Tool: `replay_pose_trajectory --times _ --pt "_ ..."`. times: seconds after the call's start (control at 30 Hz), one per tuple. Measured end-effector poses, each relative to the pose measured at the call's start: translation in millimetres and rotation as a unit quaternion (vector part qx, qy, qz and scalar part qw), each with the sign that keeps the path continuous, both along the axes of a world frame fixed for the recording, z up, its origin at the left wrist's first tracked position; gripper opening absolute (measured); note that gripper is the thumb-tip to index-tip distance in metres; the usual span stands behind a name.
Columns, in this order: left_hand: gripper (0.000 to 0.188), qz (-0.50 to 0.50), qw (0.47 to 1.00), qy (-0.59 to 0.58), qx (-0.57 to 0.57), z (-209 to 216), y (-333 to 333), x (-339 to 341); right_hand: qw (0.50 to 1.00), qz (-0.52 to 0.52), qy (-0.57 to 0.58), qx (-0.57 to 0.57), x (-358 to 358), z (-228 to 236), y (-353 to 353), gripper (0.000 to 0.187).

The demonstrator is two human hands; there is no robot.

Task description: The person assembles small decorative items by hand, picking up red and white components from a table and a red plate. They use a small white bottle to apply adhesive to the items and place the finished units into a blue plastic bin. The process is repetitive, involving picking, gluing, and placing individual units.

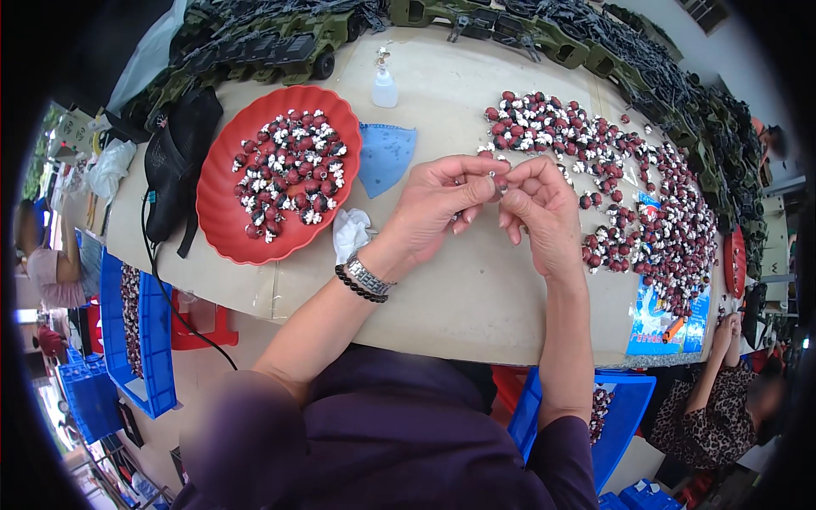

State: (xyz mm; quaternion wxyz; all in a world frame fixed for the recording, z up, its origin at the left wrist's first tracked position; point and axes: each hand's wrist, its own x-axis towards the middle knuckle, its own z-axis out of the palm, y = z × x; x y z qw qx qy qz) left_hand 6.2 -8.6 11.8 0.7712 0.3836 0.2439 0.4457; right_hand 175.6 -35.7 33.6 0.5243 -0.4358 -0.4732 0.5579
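Over the middle of the table, my left hand (438, 204) and my right hand (541, 212) meet fingertip to fingertip. Between them they pinch a small dark red ball-shaped piece (500, 183), partly hidden by the fingers. To the left stands a scalloped red tray (217, 200) with many red, black and white small figures (293, 166) in it. A large spread of similar small figures (671, 229) covers the table right of my right hand. A watch and a dark bead bracelet sit on my left wrist.
Near the tray lie a blue cloth (387, 157), a crumpled white tissue (350, 234) and a black bag (174, 161). A small white bottle (384, 87) stands behind. Green toy vehicles (280, 55) line the far edge. Blue crates (140, 340) stand below; another person (718, 408) works at right.
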Motion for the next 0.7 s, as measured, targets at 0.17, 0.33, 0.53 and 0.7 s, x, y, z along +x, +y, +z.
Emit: replay_pose_trajectory --times 0.17,0.33,0.53,0.7 --pt "0.028 -0.006 1.0 -0.012 -0.02 2.8 -0.1 0.3 1.0 0.01 0.01 0.0 1.3 -0.7 -0.1 0.018" --pt "0.028 0.002 1.0 -0.014 -0.027 4.1 -0.1 -0.6 1.0 0.019 0.016 0.008 -0.3 0.6 -0.5 0.022" --pt "0.028 -0.019 0.998 -0.037 -0.036 3.9 0.7 -0.7 1.0 0.005 0.003 0.018 -1.5 0.8 -1.8 0.025" --pt "0.028 -0.016 0.998 -0.037 -0.039 5.0 0.3 -0.5 0.999 -0.009 -0.026 0.03 -2.2 0.5 -2.5 0.021"
